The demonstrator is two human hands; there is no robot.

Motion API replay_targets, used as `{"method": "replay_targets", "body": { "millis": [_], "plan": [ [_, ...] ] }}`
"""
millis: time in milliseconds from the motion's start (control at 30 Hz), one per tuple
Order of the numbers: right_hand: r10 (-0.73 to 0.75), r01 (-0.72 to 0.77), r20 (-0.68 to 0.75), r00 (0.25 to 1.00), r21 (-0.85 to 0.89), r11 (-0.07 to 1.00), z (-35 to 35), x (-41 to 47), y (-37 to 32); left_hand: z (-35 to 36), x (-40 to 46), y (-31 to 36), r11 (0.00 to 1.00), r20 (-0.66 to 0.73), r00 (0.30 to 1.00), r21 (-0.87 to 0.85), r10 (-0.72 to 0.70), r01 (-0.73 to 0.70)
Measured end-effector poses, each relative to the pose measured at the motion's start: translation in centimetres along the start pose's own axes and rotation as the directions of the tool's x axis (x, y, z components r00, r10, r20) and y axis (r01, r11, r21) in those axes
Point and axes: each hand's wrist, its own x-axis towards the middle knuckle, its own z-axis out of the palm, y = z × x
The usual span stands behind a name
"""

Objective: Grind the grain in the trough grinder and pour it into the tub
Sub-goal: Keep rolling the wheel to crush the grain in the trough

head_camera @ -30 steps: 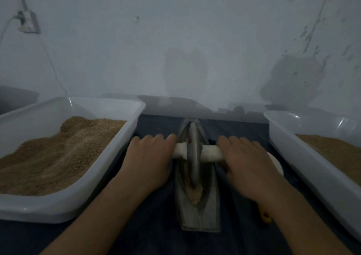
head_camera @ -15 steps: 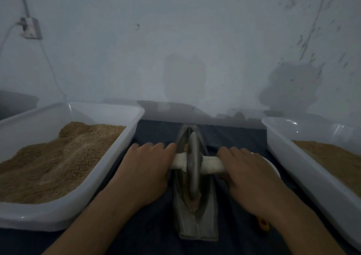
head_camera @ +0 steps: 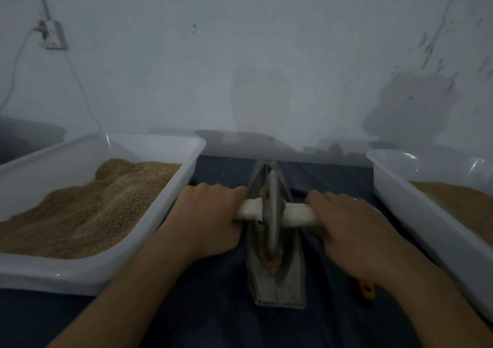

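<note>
Left hand (head_camera: 205, 219) and right hand (head_camera: 346, 230) each wrap fingers around the white axle handle (head_camera: 296, 215) of the grey metal grinding wheel (head_camera: 272, 214). Tan grain (head_camera: 272, 259) lies between them in the grey metal trough (head_camera: 290, 275). Uneven pressure risks tipping the wheel, spilling grain onto the dark bench (head_camera: 213, 307).

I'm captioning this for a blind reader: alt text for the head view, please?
Two hands, left hand and right hand, grip the white axle of a grinding wheel standing in a metal trough with grain, between two white tubs of brown meal.
</note>
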Motion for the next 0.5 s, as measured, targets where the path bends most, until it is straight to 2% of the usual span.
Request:
{"method": "replay_targets", "body": {
  "millis": [100,233,300,367,500],
  "plan": [
    [0.018,-0.022,-0.062,0.998,-0.054,0.998,0.4,0.4,-0.6,0.4,0.4,0.0,1.0,-0.012,1.0,0.006,0.015,-0.015],
    [0.128,-0.146,-0.1,0.987,-0.207,0.967,1.6,3.2,-1.2,2.0,2.7,0.5,0.964,-0.094,0.99,0.232,-0.109,0.129],
    [0.144,-0.169,-0.124,0.982,-0.231,0.958,2.0,3.6,-1.3,2.6,2.9,0.7,0.949,-0.104,0.982,0.261,-0.156,0.178],
    [0.11,-0.13,-0.102,0.989,-0.212,0.969,1.5,3.2,-1.2,2.5,2.5,0.5,0.96,-0.095,0.987,0.237,-0.132,0.151],
    [0.019,-0.017,0.044,0.999,-0.061,0.998,-0.6,0.5,-0.5,0.7,0.8,-0.3,0.997,-0.05,0.998,0.075,0.036,-0.032]
  ]
}}
